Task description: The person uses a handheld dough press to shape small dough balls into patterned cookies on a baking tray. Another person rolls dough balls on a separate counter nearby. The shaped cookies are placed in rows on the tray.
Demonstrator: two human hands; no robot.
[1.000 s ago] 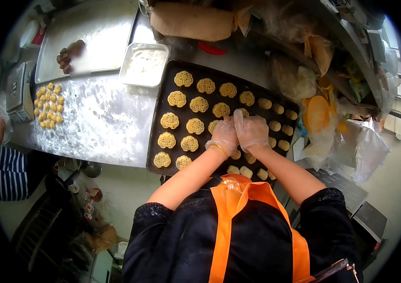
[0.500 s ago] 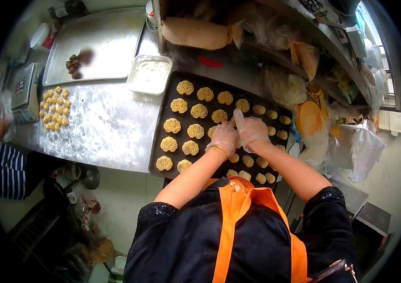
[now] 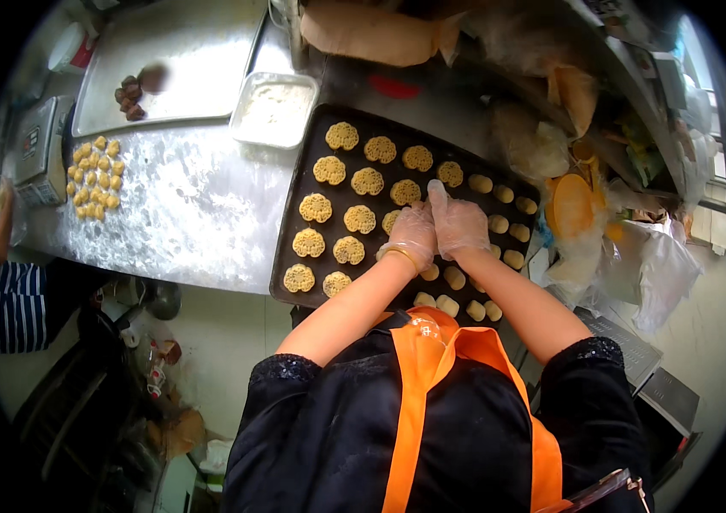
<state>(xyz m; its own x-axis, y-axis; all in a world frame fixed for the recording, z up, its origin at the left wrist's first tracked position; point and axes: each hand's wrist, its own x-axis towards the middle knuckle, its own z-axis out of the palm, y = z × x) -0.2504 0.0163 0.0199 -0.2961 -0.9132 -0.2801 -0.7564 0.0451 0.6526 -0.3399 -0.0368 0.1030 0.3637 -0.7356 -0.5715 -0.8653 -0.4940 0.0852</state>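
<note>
Both my hands wear clear plastic gloves and meet over a black baking tray [image 3: 280,272]. My left hand [image 3: 414,232] has its fingers curled against my right hand [image 3: 462,224], which is closed as well. A pale, rounded, upright piece [image 3: 437,197] stands up between them; whether it is a tool's handle or a gloved thumb I cannot tell. What lies under the fingers is hidden. Left of my hands are rows of scalloped, pattern-stamped cookies [image 3: 367,181]. Plain, rounded dough pieces [image 3: 518,232] sit to the right and nearer my body.
A white tub of pale powder [image 3: 247,139] stands behind the tray's far left corner. The floured table [image 3: 192,205] holds yellowish dough lumps [image 3: 94,179] and a metal tray [image 3: 192,68] with dark balls [image 3: 129,98]. Another person's arm [image 3: 0,229] is at far left. Bags crowd the right.
The view has shifted slightly, so the black tray sits a little higher. My hands stay together over the same area. The other person's arm at far left has reached farther up.
</note>
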